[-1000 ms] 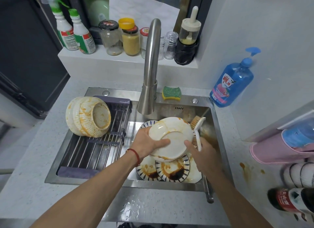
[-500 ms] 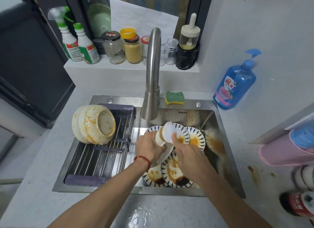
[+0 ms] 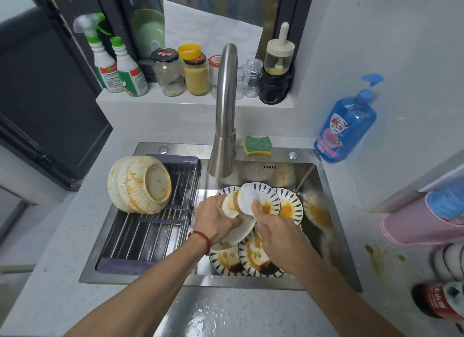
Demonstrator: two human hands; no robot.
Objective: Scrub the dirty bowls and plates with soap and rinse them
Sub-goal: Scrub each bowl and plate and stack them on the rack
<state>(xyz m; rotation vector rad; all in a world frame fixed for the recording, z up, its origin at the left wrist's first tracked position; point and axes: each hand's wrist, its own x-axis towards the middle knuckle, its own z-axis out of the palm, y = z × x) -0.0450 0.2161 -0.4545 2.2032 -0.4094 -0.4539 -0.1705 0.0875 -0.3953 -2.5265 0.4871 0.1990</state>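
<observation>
Over the sink, my left hand grips a white plate smeared with orange sauce and holds it tilted on edge. My right hand holds a white dish brush, whose head lies against the plate's face; the handle is hidden in my fingers. Several blue-patterned plates with orange and dark sauce lie in the basin under and behind my hands. A stack of stained white bowls lies on its side on the drying rack at the left.
The steel faucet rises just behind my hands. A green-and-yellow sponge sits on the sink's back rim, with a blue soap pump bottle to its right. Jars and spray bottles line the back ledge. Sauce stains mark the right counter.
The white plate has turned from nearly flat to standing on edge. The brush has come from beside the plate onto its face. My hands have drawn closer together.
</observation>
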